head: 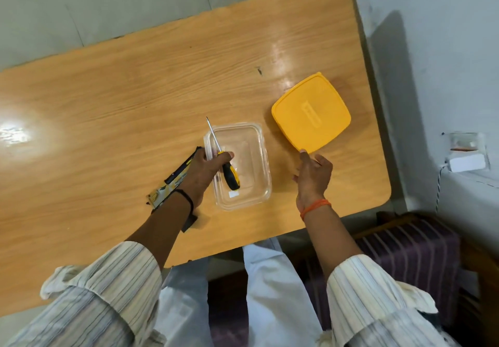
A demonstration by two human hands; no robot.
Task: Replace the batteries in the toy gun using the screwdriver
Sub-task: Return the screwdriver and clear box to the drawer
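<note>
The left hand (206, 169) grips a black-and-yellow-handled screwdriver (222, 159), its steel shaft pointing to 11 o'clock over a clear rectangular plastic container (253, 195). The right hand (313, 175) hangs relaxed, fingers loose, perhaps touching the smooth square yellow plastic lid (310, 111).

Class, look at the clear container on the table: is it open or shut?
Open. The clear container has no lid on; the yellow lid lies apart on the table, by the right hand.

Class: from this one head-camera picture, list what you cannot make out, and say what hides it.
- Black-and-yellow toy gun, head view: mostly hidden under the left hand and forearm; battery cover unseen.
- Clear plastic container: any batteries or screws too small or transparent-blurred to tell.
- Yellow square lid: embossed lettering unreadable.
- Right hand: palm faces away.
</note>
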